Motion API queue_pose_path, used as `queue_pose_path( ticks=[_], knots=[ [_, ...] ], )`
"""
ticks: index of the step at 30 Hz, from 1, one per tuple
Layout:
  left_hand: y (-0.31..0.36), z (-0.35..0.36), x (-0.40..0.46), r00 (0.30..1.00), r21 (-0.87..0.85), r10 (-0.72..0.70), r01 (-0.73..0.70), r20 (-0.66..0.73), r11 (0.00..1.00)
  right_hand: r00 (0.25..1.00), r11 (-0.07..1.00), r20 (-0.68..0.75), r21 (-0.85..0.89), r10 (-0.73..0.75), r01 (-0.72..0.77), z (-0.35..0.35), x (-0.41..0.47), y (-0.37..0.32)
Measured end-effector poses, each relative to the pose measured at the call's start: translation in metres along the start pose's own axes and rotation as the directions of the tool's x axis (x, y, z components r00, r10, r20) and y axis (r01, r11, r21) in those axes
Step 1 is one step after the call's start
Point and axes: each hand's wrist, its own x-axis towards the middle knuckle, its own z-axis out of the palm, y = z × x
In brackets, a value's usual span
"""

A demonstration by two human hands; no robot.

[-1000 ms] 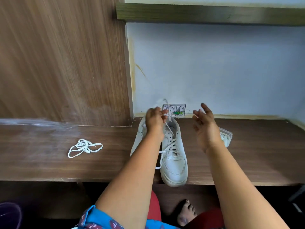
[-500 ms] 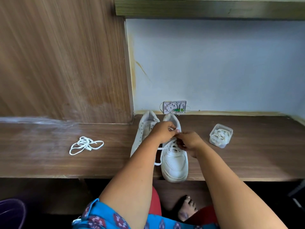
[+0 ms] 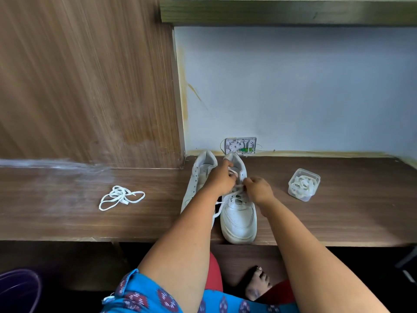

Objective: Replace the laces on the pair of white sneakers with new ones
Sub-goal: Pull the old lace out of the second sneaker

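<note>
Sneakers stood side by side at the table's [image 3: 67, 222] near edge, right sneaker [image 3: 238, 213] part-laced. Left hand [image 3: 222, 180] pinched its lace [image 3: 233, 172]; right hand [image 3: 258, 190] curled at the eyelets. Loose lace [image 3: 120, 197] lay at nine o'clock, lace tub [image 3: 303, 184] at three.

Both sneakers [image 3: 238, 213] are white, the laced one threaded with a white lace [image 3: 234, 172]. A loose lace [image 3: 121, 197] lies white against the counter [image 3: 67, 213], which is dark brown with wood grain and a pale, whitish smear along its far left edge. The clear tub [image 3: 304, 184] holds off-white laces. The panel [image 3: 90, 75] is mid-brown with streaked grain. The wall [image 3: 293, 86] is pale bluish-white with a yellowish stain down its left edge. The sleeve [image 3: 144, 294] is bright blue with dark red-and-white motifs. The bucket [image 3: 18, 290] is purple.
</note>
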Motion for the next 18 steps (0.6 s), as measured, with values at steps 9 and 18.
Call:
queue_pose_path(
  ticks=[9,18],
  knots=[
    [-0.004,-0.005,0.006,0.991,-0.090,-0.090,0.099,0.099,0.991,0.994,0.952,-0.020,0.285,-0.110,0.111,-0.016,-0.008,-0.010],
    [-0.003,-0.005,0.004,0.989,-0.190,-0.115,0.132,0.098,0.973,0.929,0.772,0.290,0.635,-0.228,-0.008,-0.039,-0.004,-0.001]
  ],
)
